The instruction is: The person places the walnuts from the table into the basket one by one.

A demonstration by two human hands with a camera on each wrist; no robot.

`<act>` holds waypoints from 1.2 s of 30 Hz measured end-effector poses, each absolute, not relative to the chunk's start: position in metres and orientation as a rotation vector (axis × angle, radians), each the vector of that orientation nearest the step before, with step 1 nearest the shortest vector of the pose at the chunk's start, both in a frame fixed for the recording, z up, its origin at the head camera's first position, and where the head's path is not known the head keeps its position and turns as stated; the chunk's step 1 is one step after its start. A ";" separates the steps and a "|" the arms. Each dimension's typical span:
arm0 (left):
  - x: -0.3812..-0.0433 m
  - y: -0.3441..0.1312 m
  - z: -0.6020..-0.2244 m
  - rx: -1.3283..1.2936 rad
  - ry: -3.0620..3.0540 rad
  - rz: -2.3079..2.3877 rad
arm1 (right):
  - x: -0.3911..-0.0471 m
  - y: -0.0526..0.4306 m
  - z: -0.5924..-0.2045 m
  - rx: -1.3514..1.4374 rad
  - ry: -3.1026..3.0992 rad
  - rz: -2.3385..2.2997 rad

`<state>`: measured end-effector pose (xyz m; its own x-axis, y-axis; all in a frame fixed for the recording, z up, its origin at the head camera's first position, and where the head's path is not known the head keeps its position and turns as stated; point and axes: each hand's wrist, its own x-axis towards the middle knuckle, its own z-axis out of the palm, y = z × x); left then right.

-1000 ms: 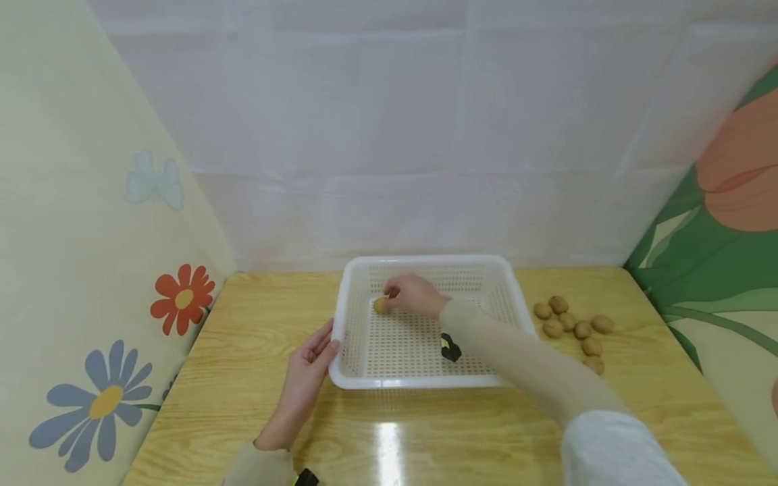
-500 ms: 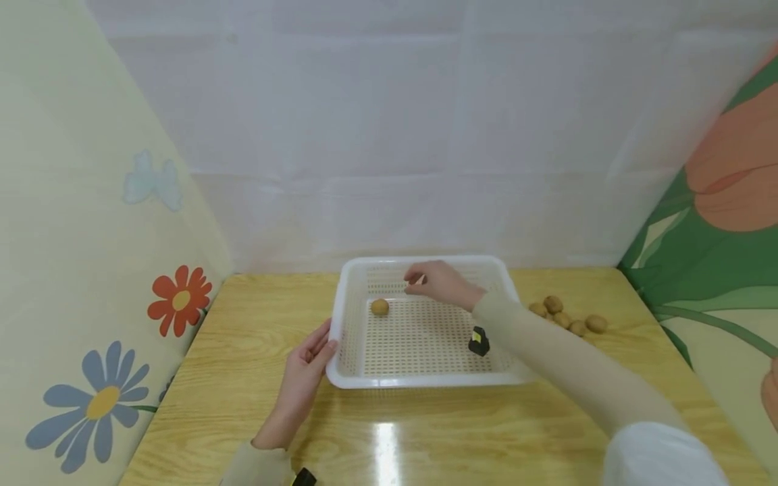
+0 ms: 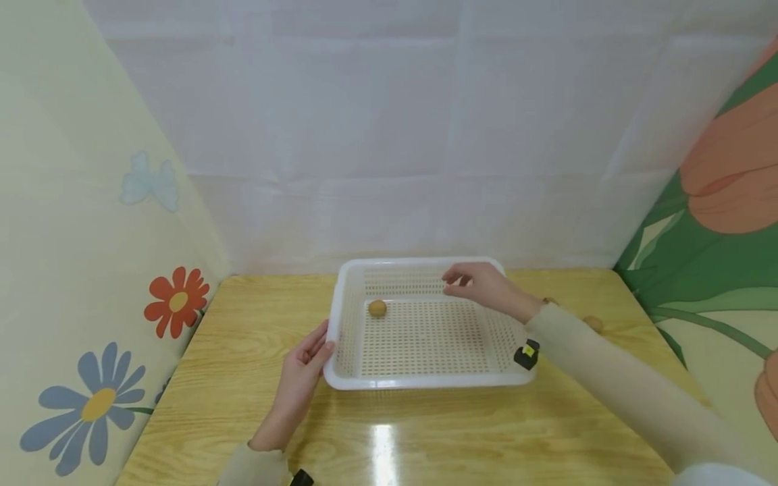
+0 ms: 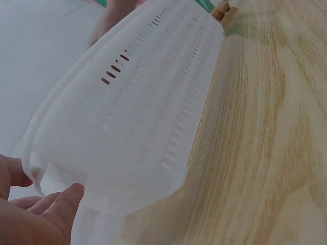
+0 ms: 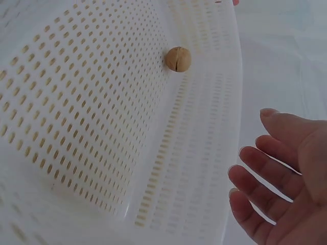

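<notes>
On the wooden table (image 3: 474, 432), the white basket (image 3: 434, 384) is resting. Your left hand (image 3: 298, 374) is pinching its left rim; an uneven tug could be sliding it. Your right hand (image 3: 483, 285) is hovering empty near its far right rim, fingers loosely parted. One walnut (image 3: 377, 308) is lying near its far left corner, risking rolling if you're tilting it; your right sleeve (image 3: 608, 378) is half hiding the other walnuts (image 3: 593, 324), inviting bumps.

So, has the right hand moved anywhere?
Yes, in the head view the right hand has moved right, away from the walnut, toward the right side of the basket.
</notes>
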<state>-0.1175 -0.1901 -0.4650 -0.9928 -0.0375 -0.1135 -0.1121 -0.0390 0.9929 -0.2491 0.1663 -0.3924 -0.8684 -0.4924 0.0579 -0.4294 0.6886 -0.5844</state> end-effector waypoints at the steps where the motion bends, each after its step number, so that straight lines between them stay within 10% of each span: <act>1: -0.117 -0.190 -0.465 -0.166 2.139 2.223 | -0.247 0.172 -0.392 -0.766 2.787 -0.944; 36: -0.119 -0.188 -0.468 -0.161 2.141 2.256 | -0.178 0.361 -0.410 -0.487 3.003 -0.888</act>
<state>-0.1186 -0.1879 -0.4680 -0.9943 -0.0510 -0.0935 -0.0907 -0.0546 0.9944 -0.1780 0.3615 -0.4100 -0.9525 -0.2831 0.1124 -0.2987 0.7957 -0.5269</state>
